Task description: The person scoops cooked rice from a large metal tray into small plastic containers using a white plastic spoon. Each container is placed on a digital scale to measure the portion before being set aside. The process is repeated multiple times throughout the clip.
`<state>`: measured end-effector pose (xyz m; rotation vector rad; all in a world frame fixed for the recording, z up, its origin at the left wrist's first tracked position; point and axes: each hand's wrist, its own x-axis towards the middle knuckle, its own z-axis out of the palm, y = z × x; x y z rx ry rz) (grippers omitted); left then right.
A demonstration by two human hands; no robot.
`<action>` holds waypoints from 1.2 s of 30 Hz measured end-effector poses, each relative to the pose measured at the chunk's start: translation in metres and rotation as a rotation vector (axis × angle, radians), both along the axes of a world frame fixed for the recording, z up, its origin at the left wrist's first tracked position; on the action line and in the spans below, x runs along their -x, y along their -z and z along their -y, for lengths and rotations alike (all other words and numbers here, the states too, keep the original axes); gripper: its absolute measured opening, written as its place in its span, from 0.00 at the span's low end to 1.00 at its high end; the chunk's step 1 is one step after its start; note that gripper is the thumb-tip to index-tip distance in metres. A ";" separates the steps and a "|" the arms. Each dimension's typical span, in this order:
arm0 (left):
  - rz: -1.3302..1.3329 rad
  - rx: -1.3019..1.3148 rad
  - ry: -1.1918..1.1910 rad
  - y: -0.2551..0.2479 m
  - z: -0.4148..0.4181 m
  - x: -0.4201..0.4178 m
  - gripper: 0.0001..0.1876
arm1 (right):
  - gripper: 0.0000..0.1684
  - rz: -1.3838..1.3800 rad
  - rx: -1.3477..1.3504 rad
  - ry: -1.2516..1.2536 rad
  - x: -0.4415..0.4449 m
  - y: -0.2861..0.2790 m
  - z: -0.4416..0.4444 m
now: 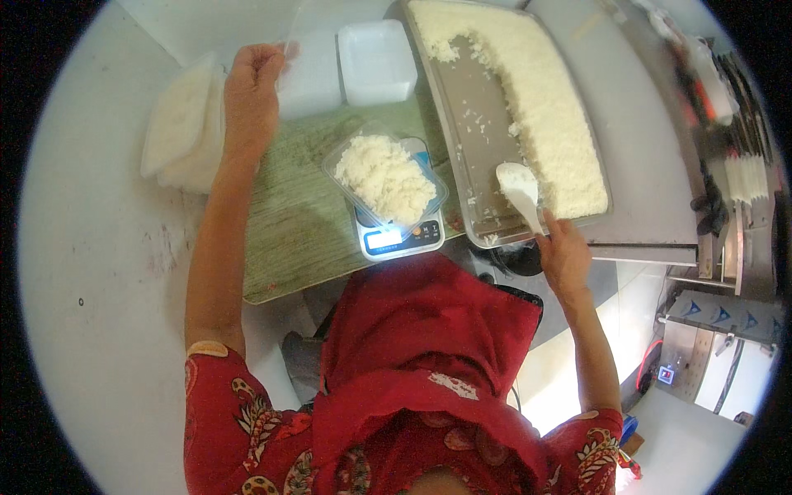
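A clear plastic container heaped with white rice rests on a digital kitchen scale whose display is lit. My right hand grips the handle of a white rice paddle, its blade over the bare part of a large metal tray. A thick layer of rice lines the tray's far end and right side. At the upper left, my left hand is closed at the edge of a clear plastic piece, which looks like a thin lid or container; its outline is faint.
Stacked white plastic containers stand between my left hand and the tray. Filled flat packs lean by the wall at left. Beneath the scale is a green wood-grain tabletop. A metal appliance stands at the lower right.
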<state>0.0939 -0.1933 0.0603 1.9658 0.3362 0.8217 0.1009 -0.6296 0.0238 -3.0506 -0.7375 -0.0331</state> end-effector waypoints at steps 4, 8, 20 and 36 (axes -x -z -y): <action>-0.083 0.400 0.299 0.004 0.025 0.030 0.12 | 0.24 -0.404 -0.722 0.039 0.003 -0.008 -0.040; -0.353 0.545 0.459 0.026 0.050 0.042 0.09 | 0.21 -1.002 -1.164 0.284 0.013 -0.004 -0.082; -0.327 0.140 0.262 0.070 0.050 0.043 0.08 | 0.21 -0.931 -1.172 0.356 -0.002 0.045 -0.132; -0.313 0.132 0.025 0.121 0.042 0.048 0.07 | 0.16 -0.767 -0.933 0.270 -0.010 0.043 -0.148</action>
